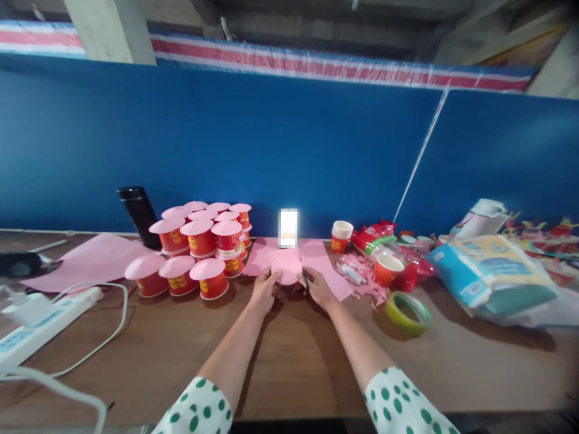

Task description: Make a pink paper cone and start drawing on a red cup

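Our left grip (266, 290) is clamped on the pink paper disc (286, 267), between both hands; our right grip (318, 288) is wrapped around a dark tool (306, 281) beside it. Uneven pulling could crease the disc; a leftward swing could topple the red cups (201, 244).

Paper disc (286, 267) between left hand (266, 290) and right hand (317, 289). On counter (294, 367): cups (200, 245) left of left hand; paper scraps (374, 288) and tape roll (400, 325) right of right hand; paper sheets (319, 259) beyond both.
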A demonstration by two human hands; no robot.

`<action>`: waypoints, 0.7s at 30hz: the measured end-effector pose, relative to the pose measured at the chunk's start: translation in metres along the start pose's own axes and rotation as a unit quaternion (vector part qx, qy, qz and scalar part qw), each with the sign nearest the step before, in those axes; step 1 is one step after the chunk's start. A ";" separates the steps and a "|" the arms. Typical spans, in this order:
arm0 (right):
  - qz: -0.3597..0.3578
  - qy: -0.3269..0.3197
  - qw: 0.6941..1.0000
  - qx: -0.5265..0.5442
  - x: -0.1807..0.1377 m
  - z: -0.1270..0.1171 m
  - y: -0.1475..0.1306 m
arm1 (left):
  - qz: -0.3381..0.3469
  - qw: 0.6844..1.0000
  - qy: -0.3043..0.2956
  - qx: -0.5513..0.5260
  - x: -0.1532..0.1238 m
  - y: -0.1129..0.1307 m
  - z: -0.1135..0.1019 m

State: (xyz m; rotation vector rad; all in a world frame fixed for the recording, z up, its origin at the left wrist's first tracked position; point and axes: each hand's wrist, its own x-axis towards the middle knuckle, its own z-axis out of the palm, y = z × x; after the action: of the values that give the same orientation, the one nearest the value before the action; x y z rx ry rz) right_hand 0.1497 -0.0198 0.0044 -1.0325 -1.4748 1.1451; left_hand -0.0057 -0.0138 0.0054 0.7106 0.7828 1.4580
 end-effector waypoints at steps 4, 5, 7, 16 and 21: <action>-0.004 -0.002 1.000 -0.003 -0.001 0.000 -0.002 | -0.004 1.000 -0.012 0.016 0.002 -0.003 -0.003; -0.004 -0.004 1.000 -0.003 -0.001 0.000 -0.002 | -0.008 1.000 -0.014 0.018 0.002 -0.003 -0.003; -0.002 -0.004 1.000 -0.004 -0.001 0.000 -0.002 | -0.011 1.000 -0.019 0.015 0.001 -0.002 -0.002; 0.006 -0.002 1.000 -0.004 0.000 -0.001 0.000 | -0.021 1.000 0.006 -0.005 -0.002 0.003 0.001; 0.003 -0.002 1.000 0.001 0.000 -0.001 0.002 | -0.025 1.000 -0.003 -0.005 -0.001 0.001 -0.001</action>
State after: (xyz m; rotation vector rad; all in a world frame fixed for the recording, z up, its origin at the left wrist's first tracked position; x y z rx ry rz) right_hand 0.1507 -0.0189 0.0030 -1.0342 -1.4740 1.1540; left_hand -0.0074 -0.0145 0.0060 0.6825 0.7819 1.4125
